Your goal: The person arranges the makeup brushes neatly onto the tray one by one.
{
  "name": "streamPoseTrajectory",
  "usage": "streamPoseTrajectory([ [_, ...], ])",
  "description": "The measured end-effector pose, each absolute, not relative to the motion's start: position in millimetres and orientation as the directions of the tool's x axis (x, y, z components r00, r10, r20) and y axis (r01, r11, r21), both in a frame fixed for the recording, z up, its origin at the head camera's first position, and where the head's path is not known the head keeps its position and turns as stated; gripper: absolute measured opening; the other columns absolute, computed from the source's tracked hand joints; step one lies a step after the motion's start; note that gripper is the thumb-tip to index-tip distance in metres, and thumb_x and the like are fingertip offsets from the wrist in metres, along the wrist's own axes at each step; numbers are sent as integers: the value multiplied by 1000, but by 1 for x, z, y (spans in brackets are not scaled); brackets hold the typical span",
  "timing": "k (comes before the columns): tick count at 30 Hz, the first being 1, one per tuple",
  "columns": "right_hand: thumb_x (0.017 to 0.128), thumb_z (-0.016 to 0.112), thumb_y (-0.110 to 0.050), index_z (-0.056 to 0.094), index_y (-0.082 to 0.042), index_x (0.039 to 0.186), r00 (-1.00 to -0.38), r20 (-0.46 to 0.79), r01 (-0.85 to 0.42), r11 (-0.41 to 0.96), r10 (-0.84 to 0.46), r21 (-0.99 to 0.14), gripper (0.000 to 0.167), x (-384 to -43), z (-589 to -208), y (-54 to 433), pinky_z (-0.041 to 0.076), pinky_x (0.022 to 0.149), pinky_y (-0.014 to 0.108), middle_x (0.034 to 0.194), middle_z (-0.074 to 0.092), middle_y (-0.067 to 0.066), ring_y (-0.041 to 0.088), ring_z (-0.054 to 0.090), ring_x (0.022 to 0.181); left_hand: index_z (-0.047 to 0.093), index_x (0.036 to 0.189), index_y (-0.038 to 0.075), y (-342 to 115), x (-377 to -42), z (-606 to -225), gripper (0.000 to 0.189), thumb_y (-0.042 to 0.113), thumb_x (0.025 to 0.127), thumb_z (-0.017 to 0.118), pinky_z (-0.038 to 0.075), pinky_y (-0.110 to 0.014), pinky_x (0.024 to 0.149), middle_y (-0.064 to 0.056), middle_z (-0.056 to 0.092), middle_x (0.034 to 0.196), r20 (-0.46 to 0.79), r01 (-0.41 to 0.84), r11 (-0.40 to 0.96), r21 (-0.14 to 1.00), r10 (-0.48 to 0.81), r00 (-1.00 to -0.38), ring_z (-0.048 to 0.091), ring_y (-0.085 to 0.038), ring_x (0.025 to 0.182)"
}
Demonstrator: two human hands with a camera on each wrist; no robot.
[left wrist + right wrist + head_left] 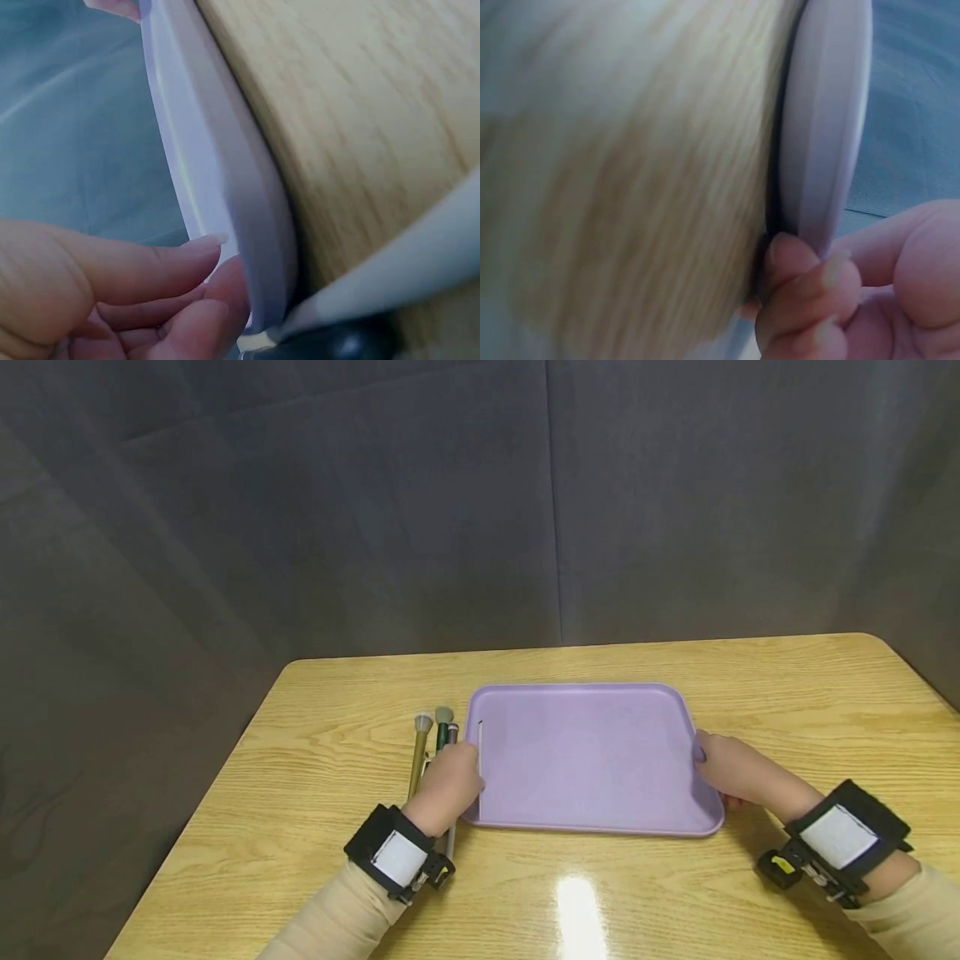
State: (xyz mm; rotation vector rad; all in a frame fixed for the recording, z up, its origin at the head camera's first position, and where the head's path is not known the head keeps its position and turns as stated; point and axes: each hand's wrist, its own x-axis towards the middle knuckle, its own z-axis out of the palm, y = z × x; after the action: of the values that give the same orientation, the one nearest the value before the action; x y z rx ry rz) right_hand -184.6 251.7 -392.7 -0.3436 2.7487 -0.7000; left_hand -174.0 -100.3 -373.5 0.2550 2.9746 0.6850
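Observation:
A shallow lilac tray [585, 756] lies on the wooden table between both hands. My left hand [450, 781] holds its left rim, the thumb on the inner side in the left wrist view and the other fingers curled by the edge. With the thumb at the rim and fingers curled beneath, my right hand [731, 768] grips the right side. Along the tray's left inside runs a thin white stick [481, 810] with a dark tip, partly behind the left hand. Makeup brushes [418, 756] lie just left of the tray, partly covered by that hand.
A pale handle [451, 842] shows below the left wrist. The wooden table [337, 852] carries everything, and a dark grey cloth [420, 527] hangs behind its far edge. Light glares off the front of the tabletop.

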Motion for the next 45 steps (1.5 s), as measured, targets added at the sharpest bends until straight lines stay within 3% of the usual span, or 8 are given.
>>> streamPoseTrajectory([
  [9, 95, 38, -2, 22, 30, 130, -931, -225, -143, 855, -287, -499, 51, -185, -392, 251, 39, 37, 25, 53, 48, 6, 14, 46, 38, 64, 82, -6, -115, -169, -364, 7, -2, 88, 63, 46, -28, 44, -11, 58, 68, -31, 73, 878, 472, 99, -995, 56, -17, 54],
  [17, 95, 38, -2, 27, 29, 127, -931, -225, -141, 852, -287, -505, 45, -185, -392, 253, 40, 39, 27, 60, 49, 9, 14, 46, 40, 57, 68, 2, -125, -166, -366, 21, 1, 88, 63, 40, -26, 42, -6, 52, 61, -21, 79, 894, 441, 99, -995, 51, -15, 50],
  [21, 95, 39, -2, 28, 29, 126, -931, -227, -140, 854, -286, -500, 45, -185, -392, 253, 40, 39, 26, 59, 49, 8, 14, 46, 40, 65, 84, -1, -127, -164, -367, 5, 3, 86, 66, 40, -28, 44, -9, 59, 70, -5, 78, 903, 422, 89, -996, 53, -17, 54],
  [24, 95, 39, -2, 26, 29, 128, -931, -226, -141, 855, -286, -500, 47, -184, -392, 253, 40, 39, 27, 58, 49, 8, 14, 47, 40, 68, 94, -4, -130, -163, -367, 11, 5, 87, 68, 41, -29, 45, -10, 62, 74, 5, 67, 908, 413, 71, -997, 54, -17, 57],
  [31, 95, 38, -2, 22, 30, 130, -929, -230, -141, 853, -289, -502, 50, -183, -391, 251, 40, 38, 26, 56, 48, 7, 14, 46, 39, 63, 82, -7, -136, -162, -368, 15, 5, 89, 65, 43, -32, 45, -11, 52, 71, 48, 21, 922, 387, 3, -999, 53, -21, 57],
  [37, 95, 38, -3, 19, 30, 132, -929, -227, -143, 851, -291, -505, 53, -183, -391, 251, 40, 37, 26, 53, 48, 7, 14, 46, 38, 63, 88, -13, -139, -161, -369, 19, 5, 89, 66, 47, -37, 48, -18, 53, 78, 77, 18, 940, 340, -9, -997, 59, -27, 63],
  [45, 95, 37, -2, 21, 30, 131, -928, -223, -151, 848, -298, -508, 50, -185, -391, 251, 41, 37, 27, 54, 49, 7, 14, 47, 38, 64, 88, -12, -143, -162, -371, 18, 6, 87, 68, 49, -40, 52, -18, 52, 75, 76, 13, 959, 284, -10, -997, 59, -30, 66],
])
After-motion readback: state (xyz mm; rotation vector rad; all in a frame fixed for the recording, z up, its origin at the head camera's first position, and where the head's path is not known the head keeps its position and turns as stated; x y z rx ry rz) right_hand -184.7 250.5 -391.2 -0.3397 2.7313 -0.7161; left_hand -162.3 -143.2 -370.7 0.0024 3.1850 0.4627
